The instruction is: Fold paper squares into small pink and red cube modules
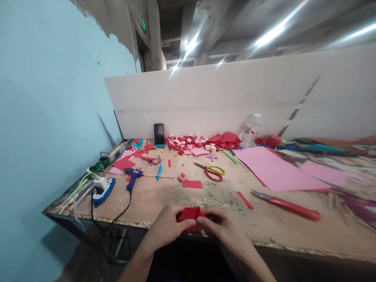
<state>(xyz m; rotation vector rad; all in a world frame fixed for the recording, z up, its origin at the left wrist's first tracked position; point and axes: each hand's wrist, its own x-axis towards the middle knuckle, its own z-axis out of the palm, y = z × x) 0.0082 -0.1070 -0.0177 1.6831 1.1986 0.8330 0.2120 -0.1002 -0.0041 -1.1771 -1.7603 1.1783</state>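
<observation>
Near the front edge of the table, a folded piece of red paper (189, 213) is held between both hands. My left hand (167, 227) grips its left side, the thumb lying along the near face. On the other side my right hand (225, 225) pinches the paper, its thumb tip close to the left thumb. The fingers behind the paper are partly hidden. Just beyond lie a flat red paper rectangle (192, 184) and a small pink paper cube (182, 177). A narrow red strip (245, 200) rests to the right.
Scissors (210, 171) lie mid-table, a red-handled knife (289, 205) at right. A blue glue gun (133, 177) and power strip (103, 192) sit left, with a cord over the edge. Behind are a phone (159, 134), a pile of small cubes (188, 143), pink sheets (273, 166) and a bottle (251, 130).
</observation>
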